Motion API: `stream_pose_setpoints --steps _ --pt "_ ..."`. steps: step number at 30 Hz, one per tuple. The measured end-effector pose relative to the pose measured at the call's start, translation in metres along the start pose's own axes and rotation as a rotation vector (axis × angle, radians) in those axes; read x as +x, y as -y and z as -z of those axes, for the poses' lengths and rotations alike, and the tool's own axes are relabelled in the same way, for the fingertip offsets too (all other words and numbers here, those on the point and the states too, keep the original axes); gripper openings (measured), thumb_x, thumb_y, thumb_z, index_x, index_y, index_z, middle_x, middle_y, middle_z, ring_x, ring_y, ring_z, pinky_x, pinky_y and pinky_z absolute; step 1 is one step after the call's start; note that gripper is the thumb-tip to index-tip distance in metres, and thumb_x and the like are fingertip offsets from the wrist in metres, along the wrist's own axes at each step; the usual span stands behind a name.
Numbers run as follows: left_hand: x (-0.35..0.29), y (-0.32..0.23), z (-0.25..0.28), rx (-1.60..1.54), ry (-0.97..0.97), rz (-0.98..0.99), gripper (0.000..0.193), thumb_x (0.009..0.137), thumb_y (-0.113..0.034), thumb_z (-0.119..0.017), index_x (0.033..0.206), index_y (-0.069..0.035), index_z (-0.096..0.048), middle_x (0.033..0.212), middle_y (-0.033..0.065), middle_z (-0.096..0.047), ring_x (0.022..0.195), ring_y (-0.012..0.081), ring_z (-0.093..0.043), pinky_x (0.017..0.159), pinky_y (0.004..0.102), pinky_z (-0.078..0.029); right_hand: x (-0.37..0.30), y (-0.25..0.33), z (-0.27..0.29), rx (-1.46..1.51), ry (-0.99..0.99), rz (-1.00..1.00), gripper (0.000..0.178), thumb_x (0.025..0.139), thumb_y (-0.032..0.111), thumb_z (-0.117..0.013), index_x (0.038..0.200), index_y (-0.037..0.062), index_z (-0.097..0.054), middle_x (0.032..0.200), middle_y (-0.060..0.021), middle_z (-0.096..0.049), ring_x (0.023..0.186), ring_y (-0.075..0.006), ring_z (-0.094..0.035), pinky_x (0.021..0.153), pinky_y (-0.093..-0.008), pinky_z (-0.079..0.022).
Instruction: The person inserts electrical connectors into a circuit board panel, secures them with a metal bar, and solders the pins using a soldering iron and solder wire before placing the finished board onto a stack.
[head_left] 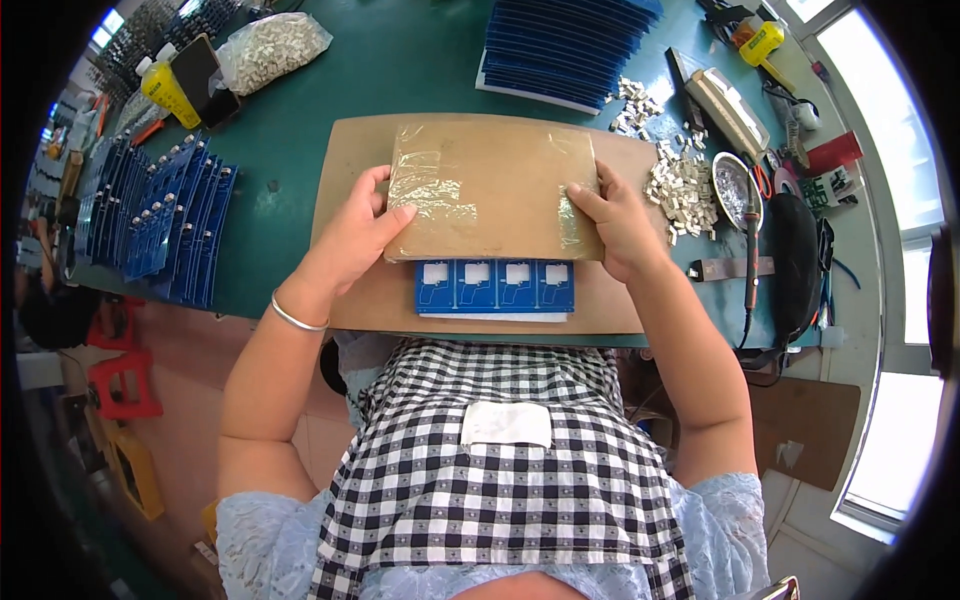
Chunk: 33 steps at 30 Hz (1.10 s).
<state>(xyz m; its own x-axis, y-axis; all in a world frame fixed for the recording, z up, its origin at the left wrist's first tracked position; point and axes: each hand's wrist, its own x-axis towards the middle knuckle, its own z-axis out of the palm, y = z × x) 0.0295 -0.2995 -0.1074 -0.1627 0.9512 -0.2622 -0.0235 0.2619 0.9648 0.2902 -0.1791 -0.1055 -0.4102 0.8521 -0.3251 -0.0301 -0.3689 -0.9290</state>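
Observation:
A brown cardboard piece with clear tape at its sides [510,190] is held level between both of my hands. My left hand [362,225] grips its left edge, thumb on top and fingers curled round the side. On the opposite edge, my right hand [617,220] has the same kind of hold. Partly covered by the cardboard, a blue circuit board panel [495,297] with a row of white rectangles shows along the near side. A white sheet or edge peeks out beneath that panel. Both lie over a larger brown board [370,300] on the green table.
Small metal parts [682,192] lie loose to the right, beside a round dish [737,190] and a soldering iron [751,245]. Blue boards are stacked at the back [565,45] and stand in rows at left [160,215]. A plastic bag of small parts [272,50] sits back left.

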Motion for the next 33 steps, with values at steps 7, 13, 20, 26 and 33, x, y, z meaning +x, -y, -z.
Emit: stream_pose_setpoints --steps 7,13,20,26,33 --pt "0.006 -0.004 0.003 -0.194 0.118 0.11 0.052 0.093 -0.009 -0.055 0.138 0.004 -0.032 0.123 0.0145 -0.057 0.108 0.0178 -0.058 0.092 0.0308 -0.049 0.001 0.003 0.007 -0.157 0.091 0.002 0.064 0.087 -0.001 -0.062 0.142 -0.0047 -0.029 0.121 -0.0162 -0.057 0.103 -0.0191 -0.062 0.086 -0.0323 -0.055" --pt "0.003 -0.008 0.006 -0.33 0.166 0.087 0.047 0.092 -0.009 -0.057 0.133 0.004 -0.04 0.124 0.0136 -0.057 0.109 0.0176 -0.059 0.093 0.0304 -0.049 -0.009 0.015 -0.006 -0.109 0.002 -0.014 0.065 0.086 -0.002 -0.063 0.14 -0.0065 -0.029 0.122 -0.0183 -0.054 0.105 -0.0212 -0.061 0.085 -0.0297 -0.056" --pt "-0.012 -0.034 0.028 -0.611 0.252 -0.1 0.049 0.091 -0.021 -0.059 0.131 0.005 -0.045 0.125 0.0148 -0.058 0.112 0.0198 -0.059 0.096 0.0321 -0.047 -0.02 0.066 -0.026 -0.053 0.14 0.252 0.065 0.084 0.003 -0.064 0.14 -0.0061 -0.031 0.114 -0.0209 -0.06 0.091 -0.0208 -0.069 0.073 -0.0313 -0.06" --pt "-0.023 -0.037 0.038 -0.765 0.222 -0.248 0.046 0.093 -0.024 -0.055 0.13 0.002 -0.048 0.123 0.0129 -0.06 0.111 0.0207 -0.059 0.097 0.0333 -0.046 -0.021 0.081 -0.052 -0.037 0.204 0.334 0.058 0.085 0.002 -0.062 0.137 -0.0042 -0.037 0.114 -0.0183 -0.061 0.093 -0.0201 -0.068 0.076 -0.0327 -0.06" --pt "-0.017 0.006 0.023 -0.687 0.112 0.008 0.036 0.094 -0.016 -0.052 0.125 0.003 -0.051 0.119 0.0125 -0.061 0.106 0.0189 -0.061 0.093 0.0343 -0.049 -0.002 0.023 -0.037 0.042 0.191 0.097 0.05 0.086 -0.005 -0.054 0.133 -0.004 -0.037 0.116 -0.0175 -0.057 0.097 -0.0217 -0.065 0.082 -0.0328 -0.058"
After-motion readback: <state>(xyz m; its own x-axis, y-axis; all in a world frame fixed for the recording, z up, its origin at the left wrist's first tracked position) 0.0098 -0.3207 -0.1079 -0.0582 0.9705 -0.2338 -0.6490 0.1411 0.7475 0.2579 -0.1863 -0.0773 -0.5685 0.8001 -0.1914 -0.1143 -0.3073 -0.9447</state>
